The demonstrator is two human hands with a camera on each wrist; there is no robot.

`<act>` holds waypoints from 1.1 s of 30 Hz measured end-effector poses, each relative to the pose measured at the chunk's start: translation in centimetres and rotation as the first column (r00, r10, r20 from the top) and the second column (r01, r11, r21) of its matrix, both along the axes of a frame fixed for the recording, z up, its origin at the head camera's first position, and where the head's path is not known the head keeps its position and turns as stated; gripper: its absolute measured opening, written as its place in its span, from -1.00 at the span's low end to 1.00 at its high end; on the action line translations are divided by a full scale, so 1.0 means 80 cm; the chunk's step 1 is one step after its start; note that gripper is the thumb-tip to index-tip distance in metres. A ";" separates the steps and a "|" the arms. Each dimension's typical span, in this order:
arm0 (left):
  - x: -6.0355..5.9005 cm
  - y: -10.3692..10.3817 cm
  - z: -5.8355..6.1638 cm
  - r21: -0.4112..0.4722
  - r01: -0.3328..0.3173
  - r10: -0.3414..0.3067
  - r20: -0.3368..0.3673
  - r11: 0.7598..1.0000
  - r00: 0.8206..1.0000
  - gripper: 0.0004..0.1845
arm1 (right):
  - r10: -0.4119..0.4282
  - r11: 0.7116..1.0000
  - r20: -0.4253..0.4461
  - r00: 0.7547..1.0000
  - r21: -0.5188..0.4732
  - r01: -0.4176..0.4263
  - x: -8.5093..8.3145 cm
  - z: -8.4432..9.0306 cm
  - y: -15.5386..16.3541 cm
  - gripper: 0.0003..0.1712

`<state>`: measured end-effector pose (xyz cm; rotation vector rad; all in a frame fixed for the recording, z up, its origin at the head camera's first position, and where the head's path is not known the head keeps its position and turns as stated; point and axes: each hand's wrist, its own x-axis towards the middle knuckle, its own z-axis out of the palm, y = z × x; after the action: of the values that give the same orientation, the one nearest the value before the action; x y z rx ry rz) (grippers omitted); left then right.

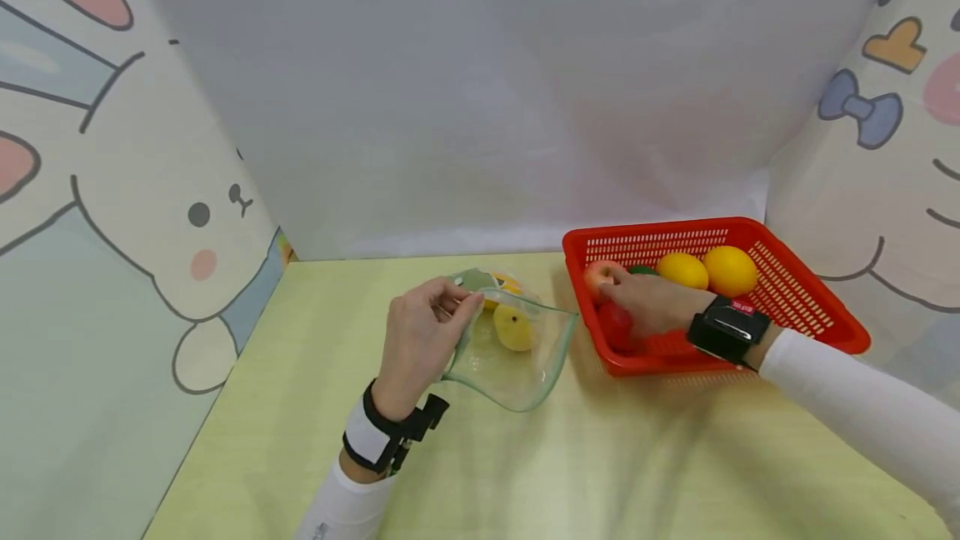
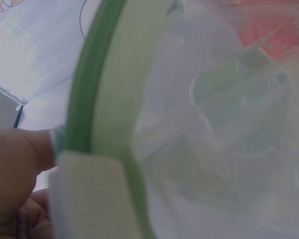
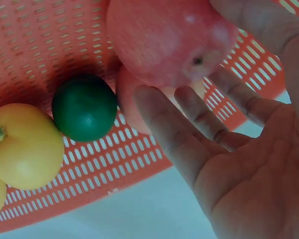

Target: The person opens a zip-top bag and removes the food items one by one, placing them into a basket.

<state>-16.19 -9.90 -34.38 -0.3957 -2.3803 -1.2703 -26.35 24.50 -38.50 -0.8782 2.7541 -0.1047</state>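
My left hand pinches the rim of a clear bag with a green edge between thumb and fingers. Through the film I see a yellow fruit with a dark spot and an orange-yellow patch behind it. Close up in the left wrist view, the green band fills the foreground. My right hand reaches into the red basket. Its extended fingers and thumb lie around a reddish fruit, close against it. Behind that fruit is a pink apple.
The basket also holds a green round fruit and yellow-orange fruits. It stands on the right of a pale yellow table. A grey-white wall rises behind, with cartoon-printed panels on both sides.
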 end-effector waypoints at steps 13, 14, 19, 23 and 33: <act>-0.001 0.000 -0.001 0.006 -0.002 0.002 -0.004 1.000 1.000 -0.87 | 0.131 0.989 -0.450 0.883 0.000 -0.146 0.093 0.103 -0.066 -0.41; -0.001 -0.001 -0.001 0.005 -0.002 0.002 -0.007 1.000 1.000 -0.87 | 0.165 0.984 -0.496 0.852 0.023 -0.177 0.103 0.107 -0.073 -0.41; -0.001 -0.001 -0.001 0.002 -0.003 0.003 -0.008 1.000 1.000 -0.89 | 0.333 0.936 -0.581 0.742 0.109 -0.335 0.145 0.107 -0.112 -0.45; -0.001 -0.001 -0.001 0.006 -0.005 0.005 0.007 1.000 1.000 -0.87 | 0.456 0.886 -0.510 0.729 0.183 -0.426 0.150 0.081 -0.145 -0.51; -0.002 -0.002 -0.003 0.009 0.006 -0.006 0.009 1.000 1.000 -0.88 | 0.499 0.863 -0.474 0.725 0.347 -0.367 0.089 0.003 -0.193 -0.49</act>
<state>-16.35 -10.04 -34.63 -0.3961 -2.3818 -1.2869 -19.22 9.09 -38.25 -1.6799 2.8471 0.6481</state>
